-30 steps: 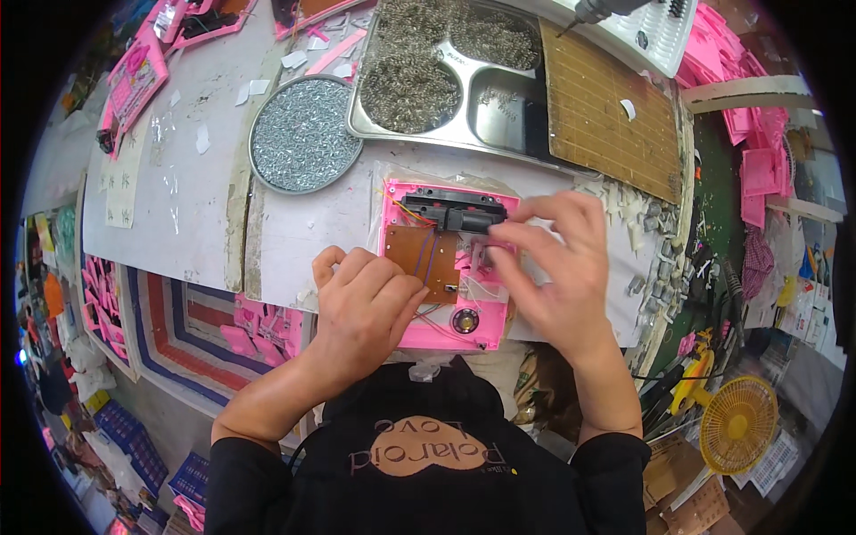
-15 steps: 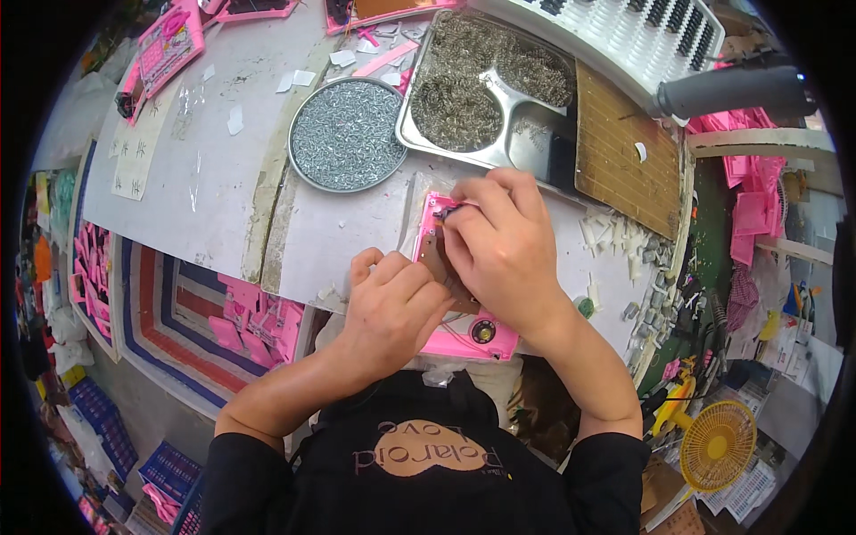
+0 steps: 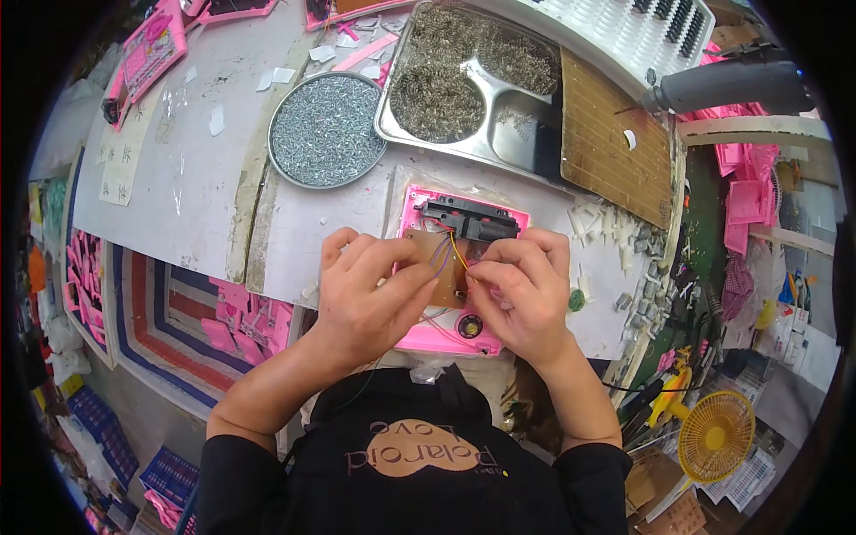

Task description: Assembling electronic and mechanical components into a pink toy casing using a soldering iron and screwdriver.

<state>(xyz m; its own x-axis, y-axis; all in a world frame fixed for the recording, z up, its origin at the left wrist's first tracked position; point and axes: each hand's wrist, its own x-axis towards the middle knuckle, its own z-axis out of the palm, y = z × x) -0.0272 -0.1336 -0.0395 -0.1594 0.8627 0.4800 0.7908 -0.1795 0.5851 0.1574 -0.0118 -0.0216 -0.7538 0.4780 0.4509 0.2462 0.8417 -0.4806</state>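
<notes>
A pale worktable [image 3: 201, 192] with a worn seam [image 3: 256, 214] running front to back. Near its front edge lies a pink case [image 3: 428, 340], with clear plastic [image 3: 398, 201] beneath it. Behind are a round dish [image 3: 271, 147] and, just beside it, a steel tray [image 3: 510, 141]. Further right, a brown board [image 3: 615, 147]; in front of that, scattered white parts [image 3: 599, 227] and grey pieces [image 3: 637, 308]. At left: paper scraps [image 3: 217, 120], a marked sheet [image 3: 119, 174] and another pink casing [image 3: 153, 55].
</notes>
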